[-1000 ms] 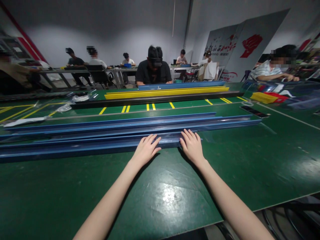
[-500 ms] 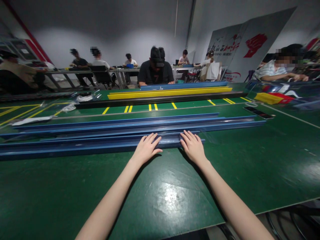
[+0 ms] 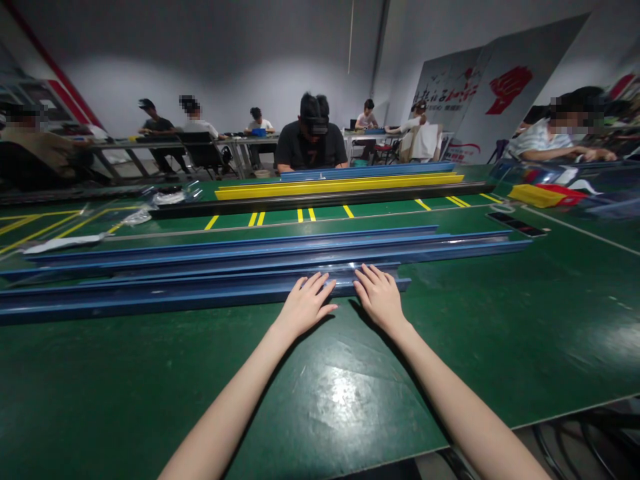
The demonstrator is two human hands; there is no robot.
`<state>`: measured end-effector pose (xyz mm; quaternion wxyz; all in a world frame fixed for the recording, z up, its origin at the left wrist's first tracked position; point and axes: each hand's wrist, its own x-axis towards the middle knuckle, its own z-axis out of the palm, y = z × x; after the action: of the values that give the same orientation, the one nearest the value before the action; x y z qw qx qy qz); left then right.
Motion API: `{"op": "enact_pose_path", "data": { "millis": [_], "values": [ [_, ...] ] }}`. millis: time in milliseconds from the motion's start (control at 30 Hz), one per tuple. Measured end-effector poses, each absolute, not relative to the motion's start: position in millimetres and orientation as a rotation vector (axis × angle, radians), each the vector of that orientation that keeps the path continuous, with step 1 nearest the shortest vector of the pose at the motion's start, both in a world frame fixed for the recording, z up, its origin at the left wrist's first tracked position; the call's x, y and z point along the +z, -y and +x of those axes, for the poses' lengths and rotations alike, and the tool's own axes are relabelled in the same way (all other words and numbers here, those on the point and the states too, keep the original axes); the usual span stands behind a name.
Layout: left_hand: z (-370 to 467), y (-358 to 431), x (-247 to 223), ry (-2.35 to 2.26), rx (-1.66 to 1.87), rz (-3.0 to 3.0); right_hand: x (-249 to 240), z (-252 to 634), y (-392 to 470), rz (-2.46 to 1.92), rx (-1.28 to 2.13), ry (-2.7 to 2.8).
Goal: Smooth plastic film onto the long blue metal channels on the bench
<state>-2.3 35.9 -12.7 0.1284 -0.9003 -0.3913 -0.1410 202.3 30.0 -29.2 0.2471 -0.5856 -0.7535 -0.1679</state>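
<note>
A long blue channel strip (image 3: 200,293) lies lengthwise on the green table (image 3: 150,387), nearest to me. Both hands rest at its right end. My left hand (image 3: 306,303) is open, fingers stretched over the strip's near edge. To its right, my right hand (image 3: 380,297) is open too, palm down, with fingertips on the strip close to its end. A small gap of blue strip shows between the hands. Just behind lie more blue channel strips (image 3: 440,251), parallel to the first and set farther right.
Farther back lie a black strip (image 3: 350,196), a yellow strip (image 3: 400,181) and a blue strip (image 3: 415,171). A phone (image 3: 517,225) and a yellow tray (image 3: 537,195) are at right. Clear plastic wrap (image 3: 180,195) sits at left. A person (image 3: 310,143) sits opposite.
My left hand has slid a little to the right along the near strip, and my right hand slightly to the left, so they are closer together. Both stay open.
</note>
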Motion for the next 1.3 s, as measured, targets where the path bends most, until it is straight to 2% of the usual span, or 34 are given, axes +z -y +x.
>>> {"op": "enact_pose_path", "data": {
  "millis": [600, 1300],
  "values": [
    [-26, -47, 4, 1.302, -0.615, -2.536, -26, 240, -35, -1.671, -0.454, 1.809],
    [-4, -33, -10, 1.156, -0.456, -2.636, -26, 209, -25, -1.401, -0.311, 2.161]
  ]
}}
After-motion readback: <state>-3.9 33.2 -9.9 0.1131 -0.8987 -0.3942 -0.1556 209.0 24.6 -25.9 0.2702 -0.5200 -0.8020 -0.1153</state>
